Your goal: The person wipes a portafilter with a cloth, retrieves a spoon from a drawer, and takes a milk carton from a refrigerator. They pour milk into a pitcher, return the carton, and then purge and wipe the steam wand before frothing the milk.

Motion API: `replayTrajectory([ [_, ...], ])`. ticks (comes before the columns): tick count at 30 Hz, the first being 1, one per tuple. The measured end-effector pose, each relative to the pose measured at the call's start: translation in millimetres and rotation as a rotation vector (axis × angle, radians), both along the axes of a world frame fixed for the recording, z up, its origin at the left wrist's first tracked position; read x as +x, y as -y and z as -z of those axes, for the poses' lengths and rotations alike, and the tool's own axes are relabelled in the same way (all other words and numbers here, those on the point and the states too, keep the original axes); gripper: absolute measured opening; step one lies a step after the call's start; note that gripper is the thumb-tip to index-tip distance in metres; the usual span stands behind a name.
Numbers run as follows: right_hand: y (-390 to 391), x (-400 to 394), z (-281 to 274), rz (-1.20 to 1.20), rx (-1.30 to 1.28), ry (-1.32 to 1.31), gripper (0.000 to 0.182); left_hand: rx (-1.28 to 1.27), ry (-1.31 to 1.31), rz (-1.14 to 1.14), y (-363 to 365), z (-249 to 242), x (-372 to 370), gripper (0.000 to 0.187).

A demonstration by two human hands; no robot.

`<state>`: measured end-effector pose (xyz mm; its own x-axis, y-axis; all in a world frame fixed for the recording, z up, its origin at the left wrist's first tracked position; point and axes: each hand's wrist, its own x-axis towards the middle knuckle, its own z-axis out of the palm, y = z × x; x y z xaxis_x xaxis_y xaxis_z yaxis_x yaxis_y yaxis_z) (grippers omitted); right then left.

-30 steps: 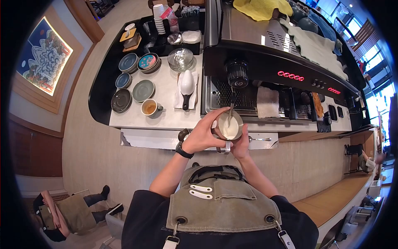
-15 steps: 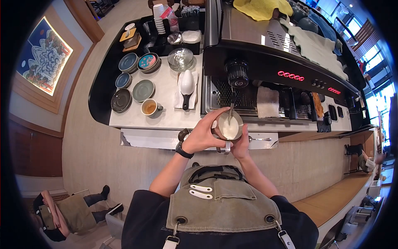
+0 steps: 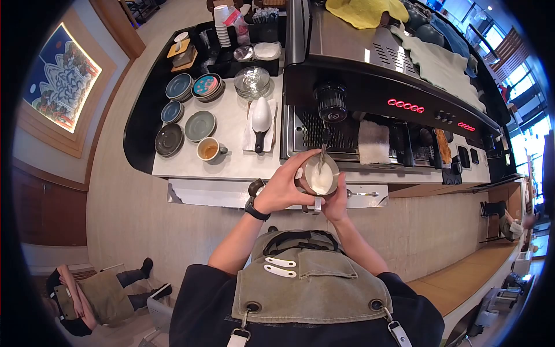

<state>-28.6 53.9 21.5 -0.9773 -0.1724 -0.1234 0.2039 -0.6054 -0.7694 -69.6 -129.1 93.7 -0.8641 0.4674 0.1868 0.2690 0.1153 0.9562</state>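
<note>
At the counter's [image 3: 231,169] near edge, before the espresso machine [image 3: 361,72], the left hand [image 3: 283,188] and right hand [image 3: 336,202] curl around the metal pitcher [image 3: 333,166], practically unmoved (a steady hold, it seems), so the steam wand [image 3: 324,143] remains at its white liquid [image 3: 319,181].

No words, brands or numbers can be read. The pale emblem on the black knob [image 3: 331,104] of the coffee machine [image 3: 370,66], the round mark on the metal pitcher [image 3: 321,175] and the red-and-white packet's [image 3: 238,26] print are illegible.
</note>
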Motion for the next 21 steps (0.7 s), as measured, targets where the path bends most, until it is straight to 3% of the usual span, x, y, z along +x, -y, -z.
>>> replayTrajectory([
  [21,-1.8,0.3,7.8,-0.006,0.021,-0.009,0.079,-0.003,-0.003,0.001,0.1,-0.4,0.0,0.111],
])
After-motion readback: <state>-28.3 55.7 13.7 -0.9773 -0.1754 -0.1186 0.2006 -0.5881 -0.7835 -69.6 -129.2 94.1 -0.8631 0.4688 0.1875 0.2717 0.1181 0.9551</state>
